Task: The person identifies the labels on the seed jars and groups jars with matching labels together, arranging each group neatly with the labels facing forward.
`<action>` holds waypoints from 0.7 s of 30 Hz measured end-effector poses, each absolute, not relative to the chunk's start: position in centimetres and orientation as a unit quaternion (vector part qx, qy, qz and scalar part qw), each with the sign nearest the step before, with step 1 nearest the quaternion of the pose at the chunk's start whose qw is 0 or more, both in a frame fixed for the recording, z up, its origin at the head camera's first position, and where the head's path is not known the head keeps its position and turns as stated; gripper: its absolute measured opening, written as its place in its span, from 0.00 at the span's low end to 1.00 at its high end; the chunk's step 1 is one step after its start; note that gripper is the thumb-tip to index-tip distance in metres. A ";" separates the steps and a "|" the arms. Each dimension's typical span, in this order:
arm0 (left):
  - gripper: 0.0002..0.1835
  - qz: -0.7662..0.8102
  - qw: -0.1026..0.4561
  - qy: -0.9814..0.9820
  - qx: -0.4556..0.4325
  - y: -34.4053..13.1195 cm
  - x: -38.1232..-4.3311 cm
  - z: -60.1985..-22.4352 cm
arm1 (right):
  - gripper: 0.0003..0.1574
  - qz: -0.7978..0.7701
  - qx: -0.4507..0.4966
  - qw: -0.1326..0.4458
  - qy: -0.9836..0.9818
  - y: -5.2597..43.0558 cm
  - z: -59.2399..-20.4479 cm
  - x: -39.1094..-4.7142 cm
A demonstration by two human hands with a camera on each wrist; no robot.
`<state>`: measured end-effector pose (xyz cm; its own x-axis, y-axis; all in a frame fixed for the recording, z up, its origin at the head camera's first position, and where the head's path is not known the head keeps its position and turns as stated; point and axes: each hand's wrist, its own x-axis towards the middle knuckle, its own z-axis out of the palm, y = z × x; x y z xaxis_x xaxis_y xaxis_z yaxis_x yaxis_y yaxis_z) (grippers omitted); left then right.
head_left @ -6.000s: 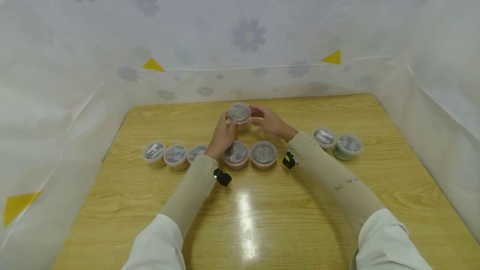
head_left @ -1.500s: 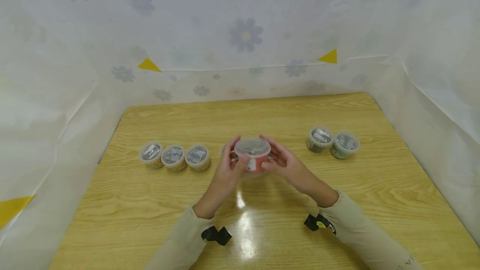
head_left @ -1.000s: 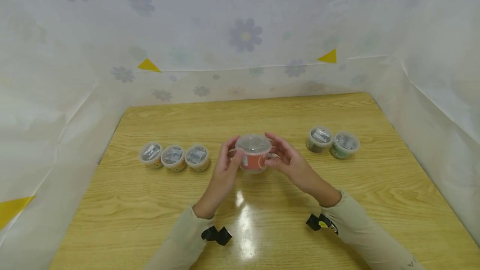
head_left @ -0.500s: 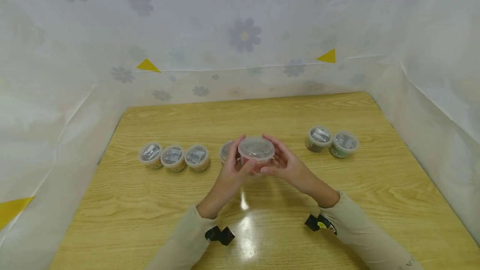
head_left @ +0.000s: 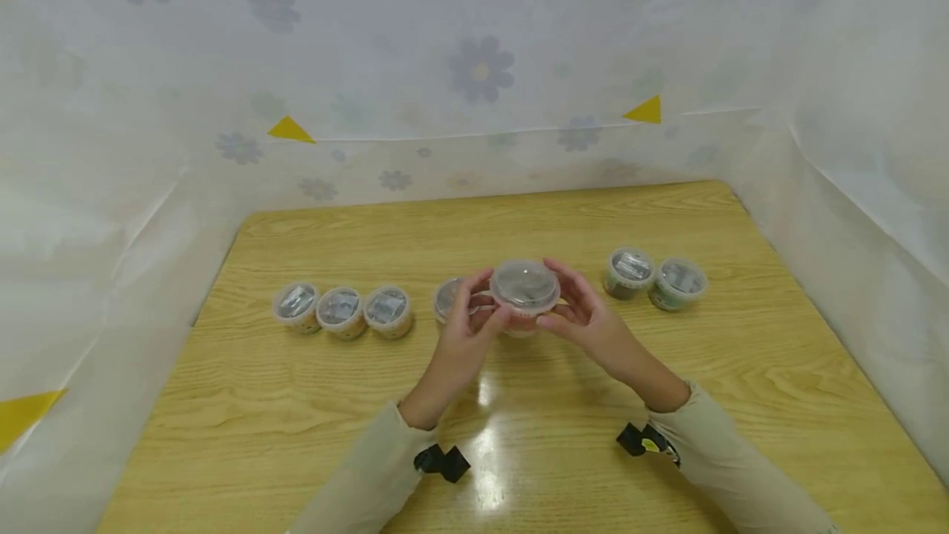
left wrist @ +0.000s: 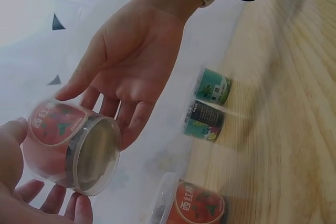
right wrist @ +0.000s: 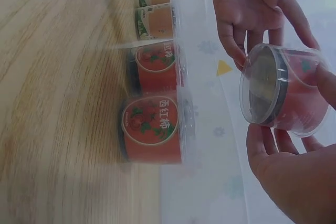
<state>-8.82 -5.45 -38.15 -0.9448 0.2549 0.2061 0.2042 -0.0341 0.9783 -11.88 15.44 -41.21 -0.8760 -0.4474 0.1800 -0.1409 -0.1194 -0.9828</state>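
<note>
Both hands hold one clear plastic tub point(head_left: 525, 287) with a lid, off the table near its middle. Its red label with a tomato picture shows in the left wrist view point(left wrist: 52, 127). My left hand point(head_left: 461, 344) grips the tub's left side, thumb in front, and my right hand point(head_left: 602, 336) grips its right side the same way. In the right wrist view two matching red tomato tubs point(right wrist: 152, 129) stand side by side on the table. From the head, part of one such tub point(head_left: 446, 297) shows behind my left hand; the other is hidden.
Three tubs with orange labels point(head_left: 341, 310) stand in a row on the wooden table point(head_left: 296, 435), left of the hands. Two green-labelled tubs point(left wrist: 212, 86) stand together at the right. A pale flowered curtain point(head_left: 415, 64) surrounds the table's back and sides.
Six seconds ago the hands held a tub farther back, beyond two others. Since then they have drawn it nearer and turned it between the fingers; lately it shifted slightly right.
</note>
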 end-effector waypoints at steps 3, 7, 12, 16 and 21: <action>0.29 0.696 0.019 0.698 0.167 -4.7 -8.9 -38.7 | 0.45 -0.707 -0.223 0.096 0.664 16.2 -41.6 -11.9; 0.30 0.692 0.006 0.701 0.170 -3.6 -9.5 -40.5 | 0.46 -0.697 -0.223 0.086 0.676 17.3 -42.1 -12.0; 0.31 0.694 -0.010 0.699 0.171 -2.2 -10.4 -42.4 | 0.45 -0.685 -0.218 0.086 0.690 18.6 -42.4 -11.9; 0.30 0.701 -0.019 0.692 0.174 -1.2 -10.4 -42.5 | 0.40 -0.685 -0.201 0.076 0.697 19.3 -42.7 -11.9; 0.30 0.687 -0.026 0.710 0.153 -0.3 -9.6 -41.1 | 0.38 -0.675 -0.172 0.066 0.714 19.6 -43.3 -11.9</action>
<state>-9.60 -0.30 -41.06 -0.9518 0.1811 0.2476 0.2535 0.0098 0.9673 -11.93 19.61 -43.27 -0.9323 -0.3347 0.1374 -0.1558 0.0287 -0.9874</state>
